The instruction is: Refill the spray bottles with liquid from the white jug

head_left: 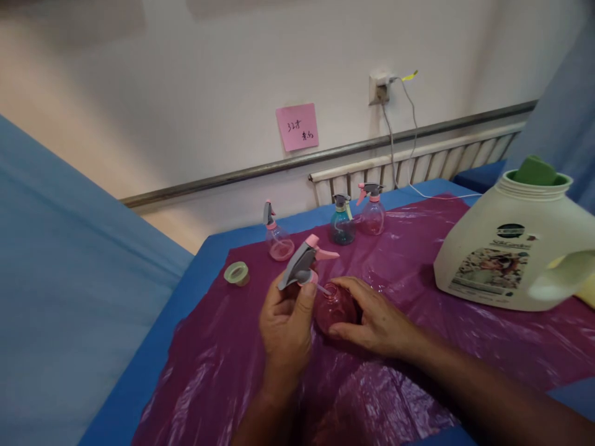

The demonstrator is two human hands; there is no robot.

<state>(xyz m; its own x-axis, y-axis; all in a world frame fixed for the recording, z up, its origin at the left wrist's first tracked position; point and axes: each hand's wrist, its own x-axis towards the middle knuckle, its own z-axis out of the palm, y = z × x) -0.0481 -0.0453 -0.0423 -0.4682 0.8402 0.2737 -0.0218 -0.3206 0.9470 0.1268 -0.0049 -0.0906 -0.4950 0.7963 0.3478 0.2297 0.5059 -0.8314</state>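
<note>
Between the fingers of my left hand [288, 319] is a grey and pink trigger spray head [301, 263], tilted, with its thin tube pointing at the bottle's mouth. My right hand [372, 319] wraps round a clear, round spray bottle [335, 308] that looks pink against the sheet. The bottle's neck is uncapped, and the spray head sits apart from it, just to the left. Whether the tube's tip is inside the neck I cannot tell. Beyond my hands stand a pink-topped spray bottle [279, 243], a teal spray bottle [343, 224] and another pink-topped spray bottle [373, 214].
A large cream jug [497, 248] with a green piece in its mouth stands at the right. A pale green cap [237, 273] lies at the left. Purple plastic sheeting [223, 359] covers the blue table [139, 371]. Cords hang from a wall socket [380, 88]; blue curtains flank both sides.
</note>
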